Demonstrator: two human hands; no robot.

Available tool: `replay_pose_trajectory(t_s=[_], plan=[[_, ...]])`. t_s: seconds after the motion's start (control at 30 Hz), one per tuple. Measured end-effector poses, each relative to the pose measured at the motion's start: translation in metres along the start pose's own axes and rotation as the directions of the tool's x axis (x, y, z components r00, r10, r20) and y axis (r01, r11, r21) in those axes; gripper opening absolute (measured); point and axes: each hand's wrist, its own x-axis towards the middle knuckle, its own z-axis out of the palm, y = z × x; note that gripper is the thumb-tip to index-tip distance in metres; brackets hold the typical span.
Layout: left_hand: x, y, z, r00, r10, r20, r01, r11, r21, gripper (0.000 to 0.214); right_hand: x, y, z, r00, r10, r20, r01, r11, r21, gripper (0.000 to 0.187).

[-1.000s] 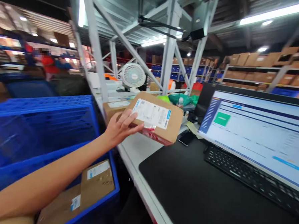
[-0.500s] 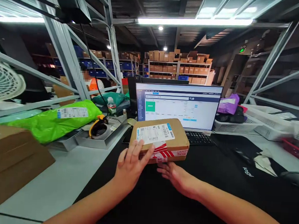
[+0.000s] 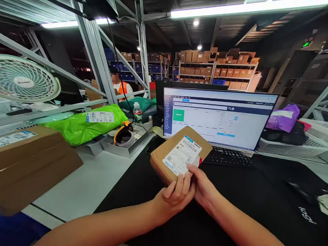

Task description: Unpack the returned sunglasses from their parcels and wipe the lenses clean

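Note:
A small brown cardboard box (image 3: 162, 156) is held tilted above the black desk mat (image 3: 138, 189), a white shipping label (image 3: 183, 155) on its upper face. My right hand (image 3: 206, 185) grips the box's near right corner, thumb on top by the label's edge; its other fingers are hidden. My left hand (image 3: 173, 198) is closed, its curled fingertips against the box's near edge, right beside my right hand. A bit of red-printed tape (image 3: 200, 161) shows at the box's right side.
Behind the box stand a monitor (image 3: 202, 119) and a keyboard (image 3: 228, 157). On the left are a large carton (image 3: 35, 167), a green parcel bag (image 3: 78, 129), a tape dispenser (image 3: 123, 135) in a grey tray, and a fan (image 3: 23, 80). White baskets (image 3: 283, 147) hold parcels at the right.
The box has turned and tilted, so its taped near side is mostly out of sight. My right hand has come up to grip its corner; my left has moved from its top to the near edge.

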Motion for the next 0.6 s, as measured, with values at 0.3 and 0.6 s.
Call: replay_pose_trajectory(t_s=[0.3,0.6], plan=[[-0.016,-0.038,-0.011,0.827,-0.486,0.281,0.552,0.613,-0.565,0.080,0.012,-0.019,-0.018,0.993,-0.117,0.020,0.118,0.970,-0.210,0.073],[-0.042,-0.083,0.023,0.370,0.020,0.929,0.605,-0.764,-0.224,0.100,0.002,-0.027,-0.016,0.988,-0.059,0.142,0.095,0.960,-0.263,0.065]])
